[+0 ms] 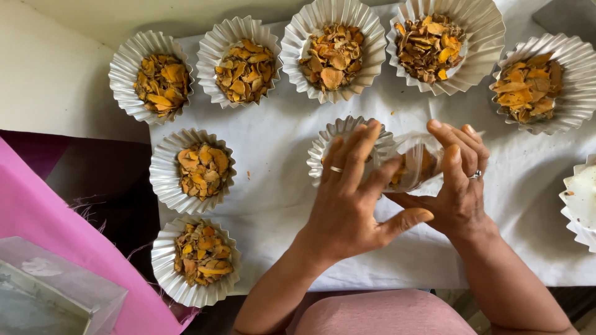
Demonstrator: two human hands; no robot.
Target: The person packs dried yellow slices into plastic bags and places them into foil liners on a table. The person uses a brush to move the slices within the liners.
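Observation:
My left hand [351,198] and my right hand [456,180] meet over the middle of the white sheet [279,142]. Between them they grip a small clear plastic bag [415,162] with orange-yellow dried slices inside. The left hand's fingers also lie over a white fluted paper cup [343,133], hiding most of its contents. Each hand wears a ring.
Several fluted paper cups of dried orange slices stand on the sheet: a row along the top [333,49] and two at the left [194,169], [197,260]. An empty-looking white cup [582,201] sits at the right edge. Pink cloth [56,229] and a clear box [49,291] lie lower left.

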